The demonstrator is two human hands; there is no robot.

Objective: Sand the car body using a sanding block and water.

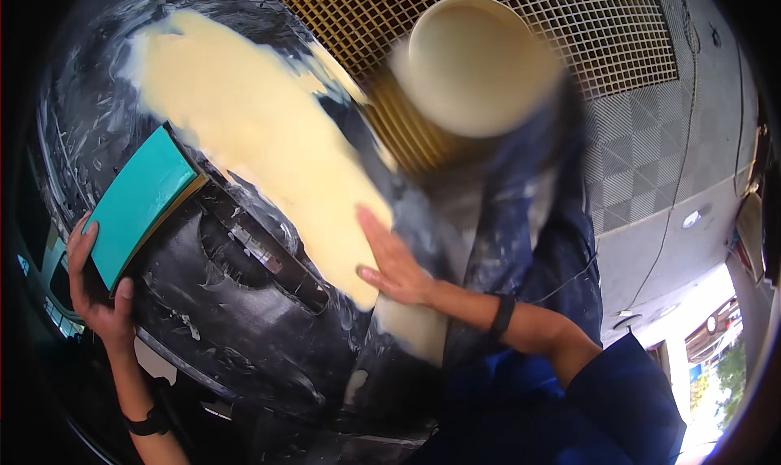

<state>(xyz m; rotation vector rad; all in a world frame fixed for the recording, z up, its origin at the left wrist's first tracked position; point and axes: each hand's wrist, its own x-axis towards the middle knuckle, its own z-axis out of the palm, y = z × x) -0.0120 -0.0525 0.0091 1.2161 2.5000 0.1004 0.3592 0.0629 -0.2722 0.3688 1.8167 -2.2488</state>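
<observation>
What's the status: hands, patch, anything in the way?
Left hand holding teal block. Right hand open at lower end of cream patch. Patch spread along dark panel. Block beside patch, clear of right hand.

At left, the left hand (pixel 112 320) grips a teal pad (pixel 142 200); at centre, the right hand (pixel 397 268) touches a cream patch (pixel 252 115).

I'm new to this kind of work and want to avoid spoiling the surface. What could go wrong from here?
The right hand is spread on or just over the cream patch; if that coating is soft, which I can't tell, a touch might mark it. The left hand holds the teal block only at its lower end, so it could tilt or slip. The block's far end is close to the dark handle, so a careless sweep might catch there.
</observation>
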